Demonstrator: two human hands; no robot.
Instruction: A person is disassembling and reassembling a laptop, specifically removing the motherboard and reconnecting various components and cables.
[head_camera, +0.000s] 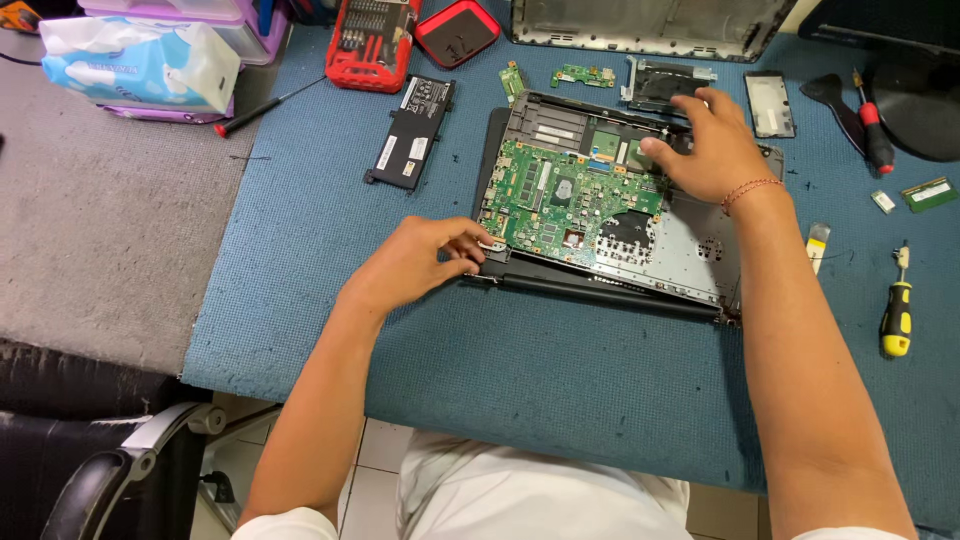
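Observation:
An opened black laptop base (610, 285) lies on a blue mat, with a green motherboard (560, 195) bare inside it. My left hand (415, 262) pinches the near left corner of the green motherboard with its fingertips. My right hand (705, 145) rests on the far right part of the laptop base, thumb pressing on the board's upper right edge. A red string bracelet is on my right wrist.
A black battery (410, 135), a red bit case (368, 42), small green boards (585, 75), a metal drive bracket (662, 82), a yellow-handled screwdriver (896, 315), a red-handled screwdriver (872, 130), a tissue pack (140, 62) and a laptop cover (640, 25) lie around. The mat's edge (215, 290) is left.

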